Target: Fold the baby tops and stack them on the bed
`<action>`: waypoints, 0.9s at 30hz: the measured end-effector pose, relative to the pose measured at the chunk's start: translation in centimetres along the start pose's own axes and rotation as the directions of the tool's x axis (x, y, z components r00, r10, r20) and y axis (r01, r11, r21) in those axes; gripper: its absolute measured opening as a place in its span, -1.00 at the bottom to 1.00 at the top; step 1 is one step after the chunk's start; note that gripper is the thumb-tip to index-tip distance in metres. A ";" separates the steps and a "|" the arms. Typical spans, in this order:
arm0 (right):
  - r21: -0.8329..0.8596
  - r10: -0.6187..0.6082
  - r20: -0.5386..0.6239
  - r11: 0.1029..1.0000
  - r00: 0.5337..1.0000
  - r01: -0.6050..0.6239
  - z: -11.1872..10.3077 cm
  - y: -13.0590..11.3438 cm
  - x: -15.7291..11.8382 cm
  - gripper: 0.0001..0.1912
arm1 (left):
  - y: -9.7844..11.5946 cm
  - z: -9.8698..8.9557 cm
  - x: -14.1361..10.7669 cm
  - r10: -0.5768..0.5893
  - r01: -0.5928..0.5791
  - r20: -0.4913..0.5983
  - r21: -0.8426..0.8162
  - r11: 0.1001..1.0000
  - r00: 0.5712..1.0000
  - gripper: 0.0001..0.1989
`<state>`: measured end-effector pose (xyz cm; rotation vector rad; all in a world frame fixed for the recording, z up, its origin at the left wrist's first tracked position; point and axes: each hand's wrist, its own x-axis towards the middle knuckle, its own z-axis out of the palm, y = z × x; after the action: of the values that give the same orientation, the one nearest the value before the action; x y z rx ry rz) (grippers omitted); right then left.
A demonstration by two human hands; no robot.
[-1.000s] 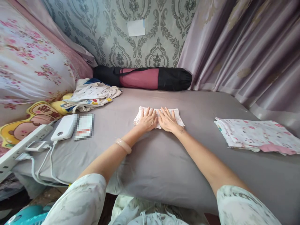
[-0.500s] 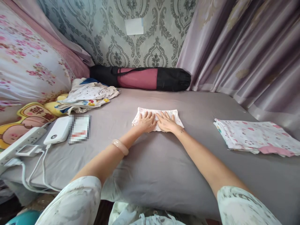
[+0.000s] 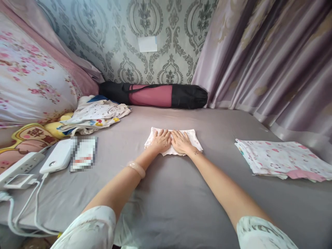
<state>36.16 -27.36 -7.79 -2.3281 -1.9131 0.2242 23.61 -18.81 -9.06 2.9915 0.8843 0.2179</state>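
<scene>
A folded white cloth with a faint pink print (image 3: 192,135) lies flat on the grey bed sheet (image 3: 181,193), in the middle of the view. My left hand (image 3: 161,141) rests palm down on its left half, fingers stretched out. On the right half lies my right hand (image 3: 181,141), also flat, its fingers pointing forward and left. The two hands nearly meet at the cloth's centre and cover much of it. Neither one grips the fabric.
Folded printed cloths (image 3: 282,157) lie at the right. A pile of crumpled clothes (image 3: 95,114) sits back left, near a power strip (image 3: 22,167), a white power bank (image 3: 58,155) and a blurred packet (image 3: 84,154). A black and pink rolled bag (image 3: 150,95) lies along the wall.
The whole scene sits slightly lower as the camera tilts up. Both hands stay flat on the cloth, with the left fingers now closer to the right hand.
</scene>
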 end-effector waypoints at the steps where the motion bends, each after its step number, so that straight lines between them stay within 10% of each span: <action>1: 0.007 0.000 0.013 1.000 1.000 0.000 -0.2 0.1 0.0 -0.39 | -0.1 -0.2 0.1 0.010 -0.010 0.004 -0.001 1.000 1.000 -0.52; 27: 0.015 0.076 -0.059 0.997 0.995 -0.075 0.4 1.9 -0.6 -0.40 | -2.3 0.2 -0.6 -0.041 0.040 -0.018 -0.045 0.998 0.999 -0.46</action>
<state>37.80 -28.34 -8.47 -2.3726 -1.7935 0.1715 21.95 -17.21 -9.46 2.9322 0.9282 0.2622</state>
